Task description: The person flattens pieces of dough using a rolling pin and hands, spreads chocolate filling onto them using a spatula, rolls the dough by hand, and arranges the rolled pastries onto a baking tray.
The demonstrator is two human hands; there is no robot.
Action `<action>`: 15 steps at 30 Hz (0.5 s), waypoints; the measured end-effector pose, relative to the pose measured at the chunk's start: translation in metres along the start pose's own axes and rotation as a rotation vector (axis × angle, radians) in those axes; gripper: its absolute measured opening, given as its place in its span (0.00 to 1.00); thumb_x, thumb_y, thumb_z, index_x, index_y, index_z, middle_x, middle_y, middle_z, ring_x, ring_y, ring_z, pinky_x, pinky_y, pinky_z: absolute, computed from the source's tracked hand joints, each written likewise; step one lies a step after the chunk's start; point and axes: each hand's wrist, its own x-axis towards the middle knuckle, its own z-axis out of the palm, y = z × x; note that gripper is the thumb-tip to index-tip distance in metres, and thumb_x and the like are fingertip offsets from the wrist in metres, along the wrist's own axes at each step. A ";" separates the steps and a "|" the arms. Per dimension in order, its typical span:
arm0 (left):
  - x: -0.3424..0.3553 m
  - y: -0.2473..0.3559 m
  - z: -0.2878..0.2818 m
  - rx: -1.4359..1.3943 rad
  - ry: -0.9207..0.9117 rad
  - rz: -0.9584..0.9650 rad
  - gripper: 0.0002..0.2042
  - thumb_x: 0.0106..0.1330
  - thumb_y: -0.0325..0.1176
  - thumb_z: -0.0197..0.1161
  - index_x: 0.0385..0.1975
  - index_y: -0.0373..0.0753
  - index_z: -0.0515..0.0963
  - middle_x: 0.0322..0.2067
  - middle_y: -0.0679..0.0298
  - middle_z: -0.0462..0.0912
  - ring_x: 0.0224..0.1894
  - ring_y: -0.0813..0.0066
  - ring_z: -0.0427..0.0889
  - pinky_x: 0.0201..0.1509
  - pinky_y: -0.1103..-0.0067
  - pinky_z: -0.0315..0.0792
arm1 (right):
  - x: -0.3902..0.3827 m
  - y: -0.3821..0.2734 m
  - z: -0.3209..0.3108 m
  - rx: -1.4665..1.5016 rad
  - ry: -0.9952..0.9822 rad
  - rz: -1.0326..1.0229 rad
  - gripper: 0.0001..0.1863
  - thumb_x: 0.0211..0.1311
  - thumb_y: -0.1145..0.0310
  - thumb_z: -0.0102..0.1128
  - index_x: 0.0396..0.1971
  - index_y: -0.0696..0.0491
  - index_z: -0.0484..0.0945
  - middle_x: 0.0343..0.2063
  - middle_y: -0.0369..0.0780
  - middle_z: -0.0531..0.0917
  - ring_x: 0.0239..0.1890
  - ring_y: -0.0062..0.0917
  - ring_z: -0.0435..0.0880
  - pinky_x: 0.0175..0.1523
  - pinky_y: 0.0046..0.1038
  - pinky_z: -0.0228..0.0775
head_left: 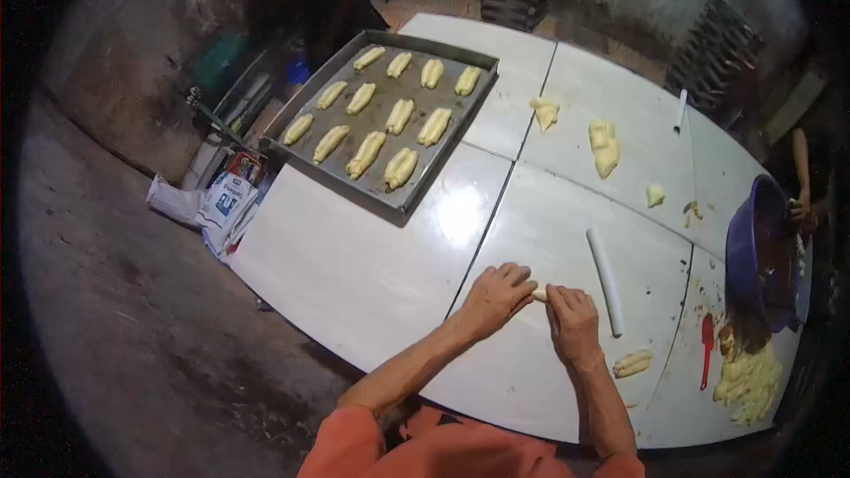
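Note:
Both my hands meet over a small piece of pale dough on the white tabletop. My left hand is curled down over its left end, and my right hand closes over the right end. Only a short stretch of dough shows between the fingers. Just right of my right hand lies a white rod-shaped rolling pin. A shaped dough piece with lengthwise ridges rests beside my right forearm.
At the far left of the table, a metal tray holds several ridged dough pieces. Dough lumps lie farther back. On the right are a purple basin, a red spatula and a yellow spread-out mass. Another person's hand is at the basin.

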 end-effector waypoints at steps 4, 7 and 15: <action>0.007 -0.001 0.001 -0.104 0.047 0.023 0.07 0.70 0.35 0.65 0.40 0.40 0.78 0.40 0.62 0.79 0.46 0.60 0.79 0.45 0.66 0.74 | 0.017 -0.003 -0.014 0.165 -0.017 0.041 0.14 0.64 0.77 0.65 0.49 0.60 0.82 0.39 0.47 0.85 0.42 0.44 0.84 0.49 0.42 0.76; 0.000 0.006 -0.007 -0.205 -0.087 -0.016 0.07 0.72 0.34 0.63 0.41 0.38 0.79 0.39 0.56 0.82 0.44 0.52 0.82 0.46 0.59 0.76 | 0.012 -0.014 -0.037 0.279 -0.059 0.126 0.12 0.64 0.78 0.62 0.47 0.61 0.82 0.36 0.49 0.85 0.42 0.45 0.84 0.50 0.43 0.76; -0.041 0.071 -0.026 -0.373 -0.308 -0.073 0.12 0.73 0.36 0.62 0.50 0.37 0.80 0.38 0.54 0.84 0.41 0.49 0.84 0.46 0.59 0.77 | -0.059 -0.051 -0.078 0.342 -0.169 0.267 0.13 0.64 0.77 0.61 0.47 0.61 0.82 0.41 0.51 0.85 0.45 0.49 0.86 0.51 0.45 0.79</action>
